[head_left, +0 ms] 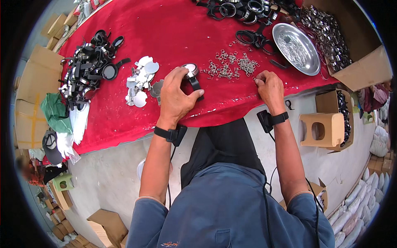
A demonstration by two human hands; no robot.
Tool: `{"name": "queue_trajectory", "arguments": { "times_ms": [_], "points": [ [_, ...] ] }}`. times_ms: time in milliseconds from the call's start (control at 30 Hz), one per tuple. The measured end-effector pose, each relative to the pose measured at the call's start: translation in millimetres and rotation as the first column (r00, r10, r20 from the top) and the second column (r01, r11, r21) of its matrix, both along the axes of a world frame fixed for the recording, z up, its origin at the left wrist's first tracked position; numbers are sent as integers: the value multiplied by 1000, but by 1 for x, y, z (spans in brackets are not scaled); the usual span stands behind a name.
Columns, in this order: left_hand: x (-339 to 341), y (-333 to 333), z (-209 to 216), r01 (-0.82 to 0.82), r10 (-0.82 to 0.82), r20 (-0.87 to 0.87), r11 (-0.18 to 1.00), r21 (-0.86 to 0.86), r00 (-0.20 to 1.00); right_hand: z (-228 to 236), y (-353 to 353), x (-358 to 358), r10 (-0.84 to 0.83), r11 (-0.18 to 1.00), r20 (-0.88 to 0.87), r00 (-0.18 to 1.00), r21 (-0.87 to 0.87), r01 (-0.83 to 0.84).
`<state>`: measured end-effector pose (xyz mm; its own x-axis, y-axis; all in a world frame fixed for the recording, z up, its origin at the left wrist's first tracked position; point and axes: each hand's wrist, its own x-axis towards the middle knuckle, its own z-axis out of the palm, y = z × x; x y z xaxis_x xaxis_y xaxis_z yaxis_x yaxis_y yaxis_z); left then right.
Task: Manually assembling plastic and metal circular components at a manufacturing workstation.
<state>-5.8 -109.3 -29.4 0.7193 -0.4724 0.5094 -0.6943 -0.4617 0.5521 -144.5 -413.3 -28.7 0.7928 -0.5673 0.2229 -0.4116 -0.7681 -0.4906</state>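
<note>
My left hand [175, 93] is closed on a black strap piece with a round, silver-rimmed head [193, 84]. The fingers lie by its round end and the thumb presses near its lower end. To the left of that hand is a heap of thin silver-white discs with tabs [142, 78]. My right hand [271, 89] pinches thumb and forefinger together at the near right edge of a scatter of small metal clips [231, 64]. Whatever sits between those fingertips is too small to make out.
A red cloth [165, 33] covers the table. Black ring-headed straps [89, 66] are piled at left, with more [244, 10] at the far edge. A steel bowl [295, 48] holds small metal parts, beside an open carton [364, 74]. A tan stool [322, 129] stands on the floor at right.
</note>
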Motion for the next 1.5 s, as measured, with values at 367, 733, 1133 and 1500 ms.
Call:
{"name": "queue_trajectory", "arguments": {
  "times_ms": [367, 733, 1133, 1500],
  "points": [
    [2, 6, 5, 39, -50, -114, 994, -98, 992, 21, 80, 31, 265, 894, 330, 906, 269, -359],
    [13, 19, 39, 121, -122, -390, 992, -29, 913, 20, 128, 80, 606, 783, 446, 659, -190, -592],
    [20, 19, 25, 102, -127, -371, 991, -86, 920, 9, 135, 86, 701, 713, 438, 563, -458, -531],
    [20, 13, 17, 39, -64, -305, 995, -88, 950, -3, 135, 88, 659, 752, 476, 582, -416, -511]
  ]
}}
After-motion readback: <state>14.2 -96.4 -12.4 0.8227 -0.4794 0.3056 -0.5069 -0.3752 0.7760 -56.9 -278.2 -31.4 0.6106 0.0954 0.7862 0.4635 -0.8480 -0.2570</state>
